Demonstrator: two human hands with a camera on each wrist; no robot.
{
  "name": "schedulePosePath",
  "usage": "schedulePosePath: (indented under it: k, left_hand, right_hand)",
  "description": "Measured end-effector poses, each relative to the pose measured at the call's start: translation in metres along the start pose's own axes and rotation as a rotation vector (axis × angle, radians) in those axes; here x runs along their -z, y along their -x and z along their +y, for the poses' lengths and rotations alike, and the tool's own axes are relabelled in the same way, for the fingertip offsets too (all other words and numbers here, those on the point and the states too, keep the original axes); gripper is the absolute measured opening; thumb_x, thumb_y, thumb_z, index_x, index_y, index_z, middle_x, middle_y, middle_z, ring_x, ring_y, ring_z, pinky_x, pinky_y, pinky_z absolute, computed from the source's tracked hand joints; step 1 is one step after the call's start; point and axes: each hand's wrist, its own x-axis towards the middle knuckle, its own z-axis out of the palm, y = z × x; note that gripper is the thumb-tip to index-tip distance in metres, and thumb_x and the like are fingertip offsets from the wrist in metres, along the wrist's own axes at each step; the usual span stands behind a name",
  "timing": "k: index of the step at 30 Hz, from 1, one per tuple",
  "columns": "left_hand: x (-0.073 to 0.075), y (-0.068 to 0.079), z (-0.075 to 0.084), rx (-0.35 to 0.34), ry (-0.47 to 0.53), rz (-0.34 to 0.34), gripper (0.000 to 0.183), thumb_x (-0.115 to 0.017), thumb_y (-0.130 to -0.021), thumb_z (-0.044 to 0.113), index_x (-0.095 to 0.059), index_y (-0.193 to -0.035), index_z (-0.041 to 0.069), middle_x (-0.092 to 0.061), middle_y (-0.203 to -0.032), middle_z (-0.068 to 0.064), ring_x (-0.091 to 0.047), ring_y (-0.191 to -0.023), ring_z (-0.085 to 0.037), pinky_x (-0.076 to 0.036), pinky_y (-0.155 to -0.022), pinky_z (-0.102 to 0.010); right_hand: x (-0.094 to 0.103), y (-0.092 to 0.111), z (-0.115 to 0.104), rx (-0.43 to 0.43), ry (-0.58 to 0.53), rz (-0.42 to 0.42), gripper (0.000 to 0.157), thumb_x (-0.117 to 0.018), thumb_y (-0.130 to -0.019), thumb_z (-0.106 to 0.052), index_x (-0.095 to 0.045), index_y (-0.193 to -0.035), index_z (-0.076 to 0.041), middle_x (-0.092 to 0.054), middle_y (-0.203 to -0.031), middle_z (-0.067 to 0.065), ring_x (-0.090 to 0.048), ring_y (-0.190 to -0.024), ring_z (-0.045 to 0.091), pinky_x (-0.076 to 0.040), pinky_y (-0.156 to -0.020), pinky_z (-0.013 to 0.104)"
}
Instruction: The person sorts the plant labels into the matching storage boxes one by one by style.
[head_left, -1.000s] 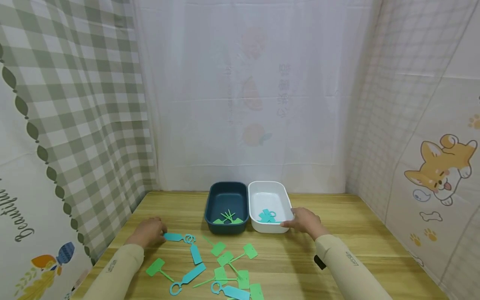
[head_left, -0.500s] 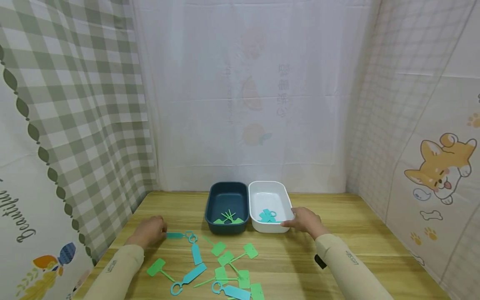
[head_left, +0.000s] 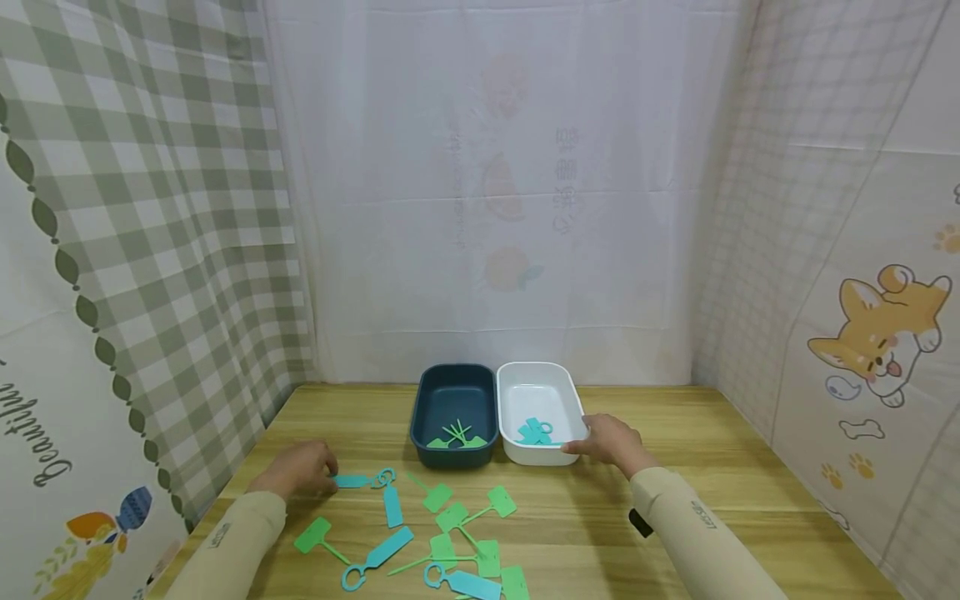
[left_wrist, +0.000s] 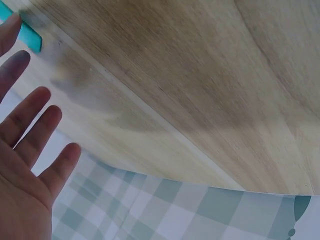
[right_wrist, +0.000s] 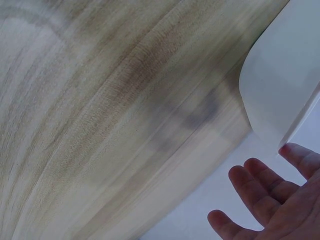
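Beside a teal hook-ended plant tag (head_left: 352, 482) on the wooden table, my left hand (head_left: 294, 468) stays low at the left. Its fingers (left_wrist: 37, 132) spread loosely in the left wrist view, the thumb overlapping the end of the teal tag (left_wrist: 31, 39). That tag's ring lies against the ring of a second teal tag (head_left: 392, 506). My right hand (head_left: 611, 442) rests at the front right corner of the white bin (head_left: 517, 457), thumb along its front rim. In the right wrist view one fingertip (right_wrist: 286, 148) touches the bin's rim while the other fingers stay apart from it.
A dark blue bin (head_left: 453, 458) with several green stake labels stands left of the white bin, which contains teal tags (head_left: 534, 432). Green stake labels (head_left: 487, 558) and more teal tags (head_left: 388, 547) lie scattered towards the front. Fabric curtains (head_left: 495, 208) enclose the back and sides.
My left hand has shifted slightly towards me, and its fingers have parted more. The teal tag beside it has moved a little right and nearer the front. The right hand stays put.
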Motion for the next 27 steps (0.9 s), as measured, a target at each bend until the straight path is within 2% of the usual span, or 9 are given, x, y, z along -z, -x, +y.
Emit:
schedulePosePath:
  k: [8,13,22,27]
  left_hand:
    - [-0.0004,-0.0009,0.0010,0.037,0.019,-0.061,0.027,-0.085,-0.076,0.020,-0.075,-0.099,0.008,-0.067,-0.109,-0.007,-0.062,-0.105,-0.037,-0.049,-0.090,-0.056]
    - [0.0030,0.0007,0.0022,0.046,0.030,-0.076,0.023,-0.084,-0.078,0.016,-0.076,-0.097,0.008,-0.069,-0.111,-0.010,-0.062,-0.107,-0.040,-0.050,-0.090,-0.057]
    - [0.0028,-0.0002,0.0050,0.004,-0.021,-0.045,0.013,-0.085,-0.076,0.013,-0.076,-0.085,0.010,-0.069,-0.098,-0.004,-0.065,-0.092,-0.030,-0.055,-0.080,-0.049]
    - [0.0021,-0.0004,0.0064,-0.038,-0.051,-0.026,0.008,-0.081,-0.076,0.009,-0.073,-0.077,0.010,-0.068,-0.090,0.000,-0.063,-0.082,-0.024,-0.055,-0.074,-0.044]
  right_hand:
    - [-0.0003,0.0010,-0.0017,-0.007,-0.007,-0.003,0.074,-0.079,-0.081,-0.047,-0.059,-0.132,0.002,-0.066,-0.120,0.018,-0.061,-0.099,0.030,-0.049,-0.076,0.053]
    - [0.0004,0.0017,-0.0026,-0.013,-0.019,-0.001,0.072,-0.080,-0.080,-0.047,-0.060,-0.131,0.001,-0.066,-0.119,0.017,-0.060,-0.097,0.029,-0.049,-0.076,0.052]
    - [-0.0001,0.0014,-0.0012,0.000,-0.013,0.003,0.072,-0.080,-0.080,-0.046,-0.060,-0.131,0.002,-0.066,-0.119,0.018,-0.060,-0.097,0.030,-0.049,-0.076,0.052]
    - [-0.0004,0.0010,-0.0005,0.004,-0.011,0.002,0.071,-0.080,-0.080,-0.046,-0.061,-0.129,0.001,-0.067,-0.117,0.017,-0.060,-0.095,0.029,-0.049,-0.075,0.052]
